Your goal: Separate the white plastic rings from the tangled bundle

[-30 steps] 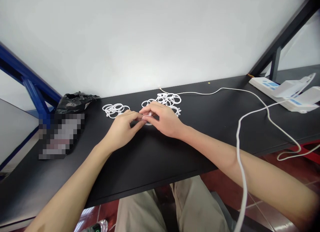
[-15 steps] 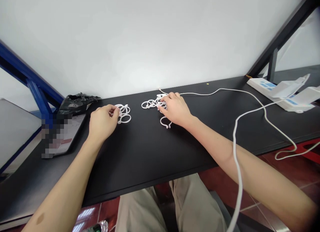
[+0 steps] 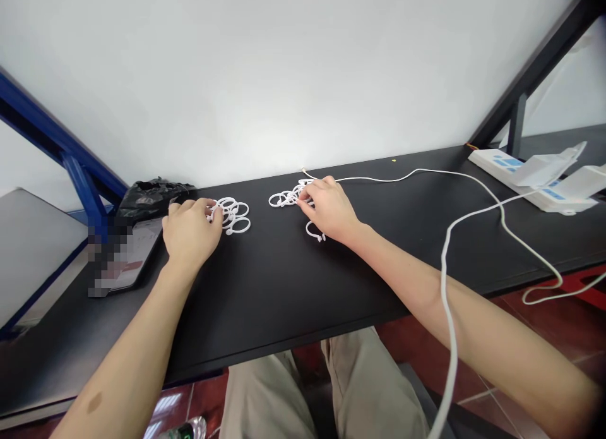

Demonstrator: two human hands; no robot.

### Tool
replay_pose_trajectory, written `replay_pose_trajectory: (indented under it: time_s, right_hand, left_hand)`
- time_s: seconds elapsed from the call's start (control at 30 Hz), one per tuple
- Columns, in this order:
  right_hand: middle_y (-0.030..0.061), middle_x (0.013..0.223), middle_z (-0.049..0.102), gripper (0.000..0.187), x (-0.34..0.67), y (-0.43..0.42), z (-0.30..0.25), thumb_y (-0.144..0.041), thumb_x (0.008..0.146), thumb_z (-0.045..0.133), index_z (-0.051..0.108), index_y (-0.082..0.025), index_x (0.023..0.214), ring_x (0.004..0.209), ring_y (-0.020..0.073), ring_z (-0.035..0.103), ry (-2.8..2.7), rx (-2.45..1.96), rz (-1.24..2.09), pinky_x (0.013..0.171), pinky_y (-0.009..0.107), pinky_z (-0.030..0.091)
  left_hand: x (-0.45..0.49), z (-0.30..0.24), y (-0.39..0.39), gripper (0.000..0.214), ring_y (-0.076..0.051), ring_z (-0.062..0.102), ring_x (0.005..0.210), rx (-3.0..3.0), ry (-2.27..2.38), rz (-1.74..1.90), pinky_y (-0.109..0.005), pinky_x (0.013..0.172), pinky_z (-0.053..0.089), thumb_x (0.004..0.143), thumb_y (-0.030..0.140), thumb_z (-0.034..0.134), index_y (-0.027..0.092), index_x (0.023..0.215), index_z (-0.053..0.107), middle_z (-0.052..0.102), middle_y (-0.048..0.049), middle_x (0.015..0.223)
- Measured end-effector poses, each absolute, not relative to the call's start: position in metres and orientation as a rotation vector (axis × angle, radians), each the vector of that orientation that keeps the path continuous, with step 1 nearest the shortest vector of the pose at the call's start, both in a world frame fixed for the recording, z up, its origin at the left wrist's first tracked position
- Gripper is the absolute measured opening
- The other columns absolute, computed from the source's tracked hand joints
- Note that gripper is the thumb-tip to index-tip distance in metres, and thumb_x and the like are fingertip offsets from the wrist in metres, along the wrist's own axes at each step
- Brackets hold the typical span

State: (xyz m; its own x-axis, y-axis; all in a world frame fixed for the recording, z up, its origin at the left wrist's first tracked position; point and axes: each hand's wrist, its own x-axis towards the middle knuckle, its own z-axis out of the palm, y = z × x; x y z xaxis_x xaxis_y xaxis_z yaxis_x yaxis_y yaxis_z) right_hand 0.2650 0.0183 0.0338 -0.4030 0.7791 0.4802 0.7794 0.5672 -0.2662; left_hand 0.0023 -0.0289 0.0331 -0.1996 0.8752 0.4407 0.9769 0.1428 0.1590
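On a black tabletop point(image 3: 274, 281), against a pale wall point(image 3: 303, 79), above red floor tiles point(image 3: 525, 338): left hand point(image 3: 192, 227) curled at left white rings point(image 3: 231, 213), right hand point(image 3: 331, 208) curled at right white rings point(image 3: 288, 197); cannot tell whether pinching any.

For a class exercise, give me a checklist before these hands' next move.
1. Left hand at the left pile of rings: ok.
2. Right hand at the right pile of rings: ok.
3. Piles apart: ok, a gap shows between them.
4. Front ring fully visible: not ok, right hand partly covers it.
5. Either hand gripping a ring: cannot tell, contact is unclear.
6. Cable off right forearm: cannot tell, it crosses in front.
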Motion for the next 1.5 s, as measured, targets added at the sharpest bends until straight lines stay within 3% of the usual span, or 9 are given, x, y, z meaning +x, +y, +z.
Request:
replay_pose_trajectory:
  time_s: [0.2,0.47,0.53,0.7,0.97,1.17,1.27,1.4,1.5]
  right_hand:
    - [0.0062,0.094,0.065,0.014,0.254,0.006,0.032,-0.023,0.096,0.056,0.065,-0.017,0.088,0.095,0.0222,0.049,-2.315,-0.915,0.073,0.09,0.036,0.04]
    - [0.0066,0.094,0.064,0.012,0.248,0.0,0.031,-0.023,0.095,0.058,0.066,-0.016,0.091,0.092,0.0212,0.05,-2.402,-0.761,0.116,0.09,0.036,0.043]
    - [0.0086,0.102,0.063,0.012,0.247,-0.001,0.031,-0.023,0.094,0.059,0.067,-0.015,0.098,0.095,0.0213,0.052,-2.377,-0.777,0.138,0.09,0.035,0.045]
    - [0.0137,0.125,0.058,0.04,0.247,-0.002,0.027,-0.03,0.091,0.062,0.057,-0.016,0.128,0.114,0.0263,0.054,-2.363,-0.832,0.225,0.097,0.042,0.045]
    - [0.005,0.093,0.067,0.022,0.247,-0.001,0.031,-0.031,0.086,0.068,0.065,-0.017,0.103,0.095,0.0214,0.059,-2.48,-0.88,0.37,0.084,0.034,0.043]
    - [0.005,0.089,0.067,0.017,0.246,-0.001,0.03,-0.03,0.087,0.067,0.065,-0.016,0.098,0.091,0.0206,0.058,-2.56,-0.818,0.417,0.078,0.031,0.042]
    - [0.0058,0.093,0.069,0.026,0.247,-0.002,0.03,-0.034,0.086,0.069,0.065,-0.017,0.105,0.096,0.0217,0.06,-2.526,-0.833,0.424,0.082,0.033,0.044]
    - [0.0116,0.118,0.066,0.052,0.253,0.001,0.034,-0.049,0.085,0.069,0.06,-0.017,0.125,0.113,0.0265,0.058,-2.459,-0.9,0.281,0.094,0.04,0.045]
    - [0.0136,0.116,0.063,0.051,0.261,0.007,0.037,-0.053,0.086,0.066,0.062,-0.016,0.12,0.112,0.0298,0.057,-2.408,-1.127,0.132,0.094,0.044,0.046]
  left_hand:
    - [0.029,0.028,-0.032,0.029,-0.024,0.059,0.095,-2.238,-1.707,-0.967,-0.037,0.09,0.046,0.094,0.038,0.053,0.021,0.113,0.066,0.071,-0.005,0.096]
    - [0.047,0.024,-0.037,0.021,-0.02,0.056,0.082,-2.435,-1.485,-0.892,-0.034,0.08,0.046,0.096,0.034,0.051,0.019,0.094,0.066,0.067,-0.0045,0.085]
    - [0.045,0.026,-0.037,0.023,-0.02,0.055,0.08,-2.446,-1.475,-0.865,-0.034,0.078,0.046,0.098,0.034,0.05,0.019,0.092,0.066,0.067,-0.0048,0.084]
    - [0.044,0.025,-0.037,0.024,-0.021,0.054,0.083,-2.518,-1.454,-0.836,-0.035,0.078,0.046,0.099,0.034,0.048,0.02,0.093,0.067,0.069,-0.0049,0.086]
    - [0.041,0.026,-0.036,0.025,-0.021,0.05,0.079,-2.669,-1.391,-0.772,-0.035,0.074,0.044,0.098,0.032,0.047,0.021,0.092,0.069,0.069,-0.0043,0.084]
    - [0.04,0.028,-0.037,0.028,-0.02,0.049,0.078,-2.768,-1.356,-0.691,-0.036,0.074,0.044,0.098,0.026,0.044,0.019,0.084,0.067,0.068,-0.005,0.083]
    - [0.041,0.029,-0.037,0.028,-0.021,0.05,0.078,-2.742,-1.407,-0.693,-0.036,0.074,0.044,0.098,0.03,0.045,0.02,0.084,0.067,0.069,-0.0043,0.082]
    - [0.036,0.028,-0.034,0.026,-0.022,0.055,0.085,-2.559,-1.537,-0.764,-0.036,0.078,0.045,0.097,0.035,0.046,0.022,0.088,0.067,0.07,-0.0043,0.086]
    - [0.024,0.027,-0.03,0.027,-0.025,0.057,0.088,-2.312,-1.681,-0.775,-0.038,0.078,0.045,0.097,0.039,0.046,0.022,0.088,0.066,0.072,-0.006,0.09]
